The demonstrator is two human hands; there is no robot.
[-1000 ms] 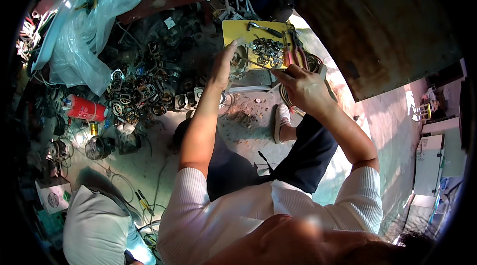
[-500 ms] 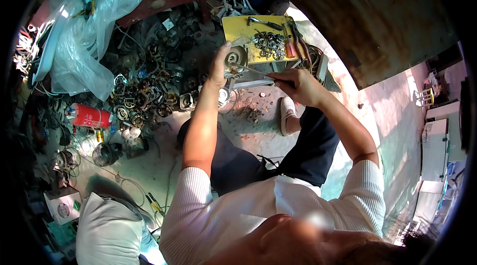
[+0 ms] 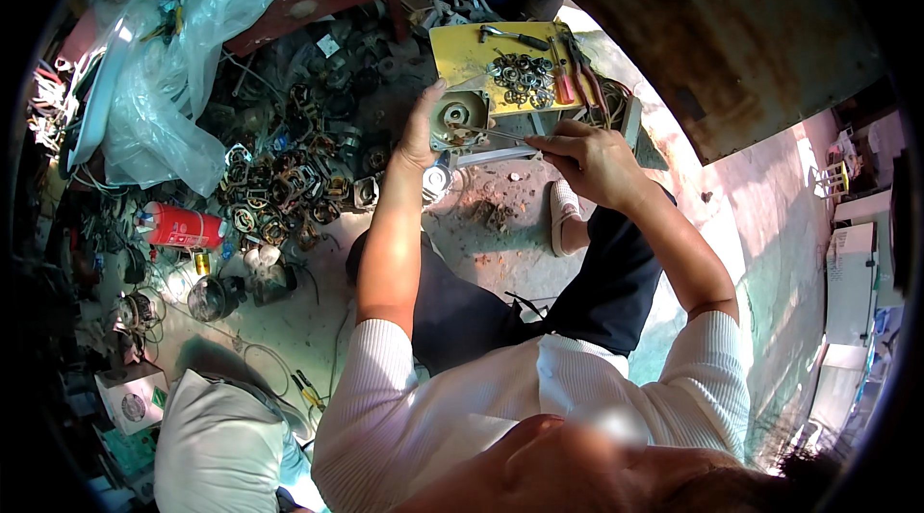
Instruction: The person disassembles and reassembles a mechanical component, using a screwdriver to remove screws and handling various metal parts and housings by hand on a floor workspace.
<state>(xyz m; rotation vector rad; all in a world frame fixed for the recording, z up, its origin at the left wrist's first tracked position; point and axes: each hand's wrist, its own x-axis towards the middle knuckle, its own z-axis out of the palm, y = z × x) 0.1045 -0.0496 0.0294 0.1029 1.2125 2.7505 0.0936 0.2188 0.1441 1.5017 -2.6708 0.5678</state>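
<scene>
My left hand (image 3: 418,128) grips the left side of a grey metal housing (image 3: 460,111), whose round recess faces up toward me. From the right, my right hand (image 3: 589,163) is closed on a long thin metal tool (image 3: 494,132), its tip down at the housing’s lower inner part; the handle is mostly hidden by my fingers. Just beyond, a yellow board (image 3: 454,46) carries a pile of small metal rings (image 3: 523,80), a ratchet wrench (image 3: 520,38), a red-handled screwdriver (image 3: 562,85) and red-handled pliers (image 3: 585,82).
Motor parts (image 3: 274,181) are heaped at left, beside clear plastic sheeting (image 3: 164,118) and a red cylinder (image 3: 183,224). A large rusty metal panel (image 3: 731,51) stands at upper right. A pale cushion (image 3: 217,441) lies at lower left, and white cabinets (image 3: 847,282) stand far right.
The housing now shows more of its recessed face between my hands. My right hand and tool have shifted slightly, staying at the housing. The whole view has shifted a little.
</scene>
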